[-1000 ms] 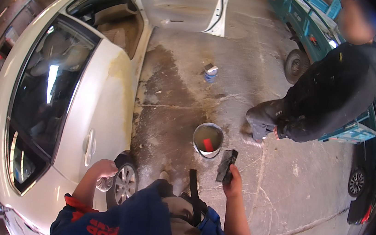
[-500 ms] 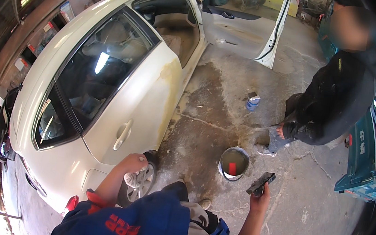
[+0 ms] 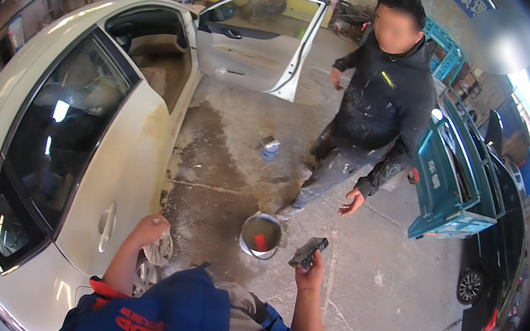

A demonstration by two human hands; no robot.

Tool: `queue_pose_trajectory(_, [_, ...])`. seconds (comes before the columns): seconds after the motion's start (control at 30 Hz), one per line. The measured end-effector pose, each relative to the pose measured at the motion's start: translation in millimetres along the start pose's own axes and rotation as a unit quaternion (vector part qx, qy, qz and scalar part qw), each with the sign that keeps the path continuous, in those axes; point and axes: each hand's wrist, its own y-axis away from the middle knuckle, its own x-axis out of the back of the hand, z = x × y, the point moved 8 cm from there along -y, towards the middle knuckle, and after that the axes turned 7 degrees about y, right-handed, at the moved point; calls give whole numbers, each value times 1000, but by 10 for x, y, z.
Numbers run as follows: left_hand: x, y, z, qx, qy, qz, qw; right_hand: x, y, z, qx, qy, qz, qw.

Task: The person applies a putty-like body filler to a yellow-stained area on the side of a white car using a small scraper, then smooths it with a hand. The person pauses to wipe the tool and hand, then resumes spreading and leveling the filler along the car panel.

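Observation:
My left hand (image 3: 149, 231) is closed around a crumpled whitish cloth (image 3: 160, 249), which hangs beside the rear door of the cream-coloured car (image 3: 109, 180). In my right hand (image 3: 310, 276) is a dark, stained block (image 3: 309, 251), gripped at its lower end and raised over the concrete floor. Its exact kind is unclear. Between my hands, a little farther off, a bucket (image 3: 243, 238) of murky water stands on the floor. A red piece (image 3: 260, 242) shows inside it.
A person in a dark, paint-spotted hoodie (image 3: 384, 91) stands ahead to the right. A small blue can (image 3: 269, 150) is on the partly wet floor (image 3: 211, 153). The car's front door (image 3: 251, 53) is swung out. At right are a teal cargo vehicle (image 3: 449, 180) and a black car (image 3: 488, 276).
My view has turned right and up, so the car sits farther left in the picture. The other person has moved more upright and faces me. Both my hands keep their holds.

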Motion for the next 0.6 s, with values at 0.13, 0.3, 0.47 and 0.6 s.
queue_pose_trajectory(0.13, [166, -207, -87, -1, 106, 35, 994, -314, 143, -29, 29, -17, -90, 995])
queue_pose_trajectory(0.3, [213, -382, -189, 11, 126, 15, 992, -529, 239, 141, -3, 21, -99, 995])
queue_pose_trajectory(0.47, [183, -440, -485, 91, 110, -30, 989, -706, 246, 218, 29, 84, -82, 993])
queue_pose_trajectory(0.6, [222, -462, -561, 68, 85, -6, 994, -972, 242, 337, -1, 79, -146, 986])
